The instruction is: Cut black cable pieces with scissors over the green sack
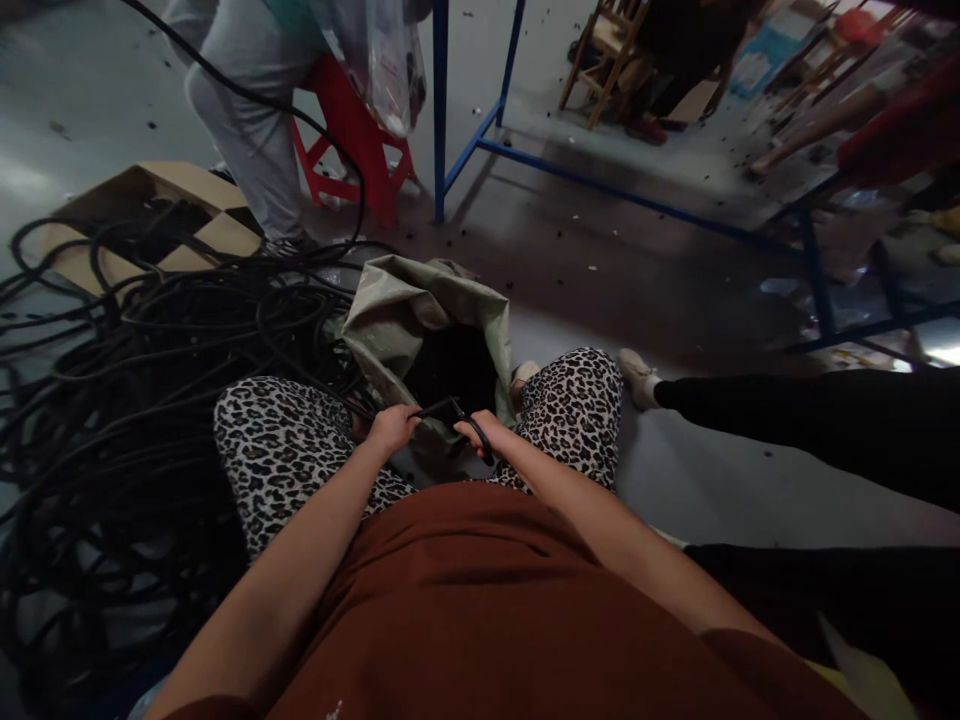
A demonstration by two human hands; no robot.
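Between my knees stands a grey-green sack (pixel 382 310), its mouth open on dark contents too dim to make out. Over its near rim, my left hand (pixel 396 428) is closed on a black cord (pixel 433 408). My right hand (pixel 484 432) grips black-handled scissors (pixel 486 448), whose tips meet or nearly meet the cord's end. A big tangled heap of black cord (pixel 187 330) lies on the floor to the left, beside my left knee.
An open cardboard box (pixel 202 180) sits behind the heap. A person in grey trousers is by a red stool (pixel 349 150). A blue metal frame (pixel 600 185) crosses ahead. Another person's black-clad legs (pixel 810 420) extend in from the right. Small black bits dot the floor.
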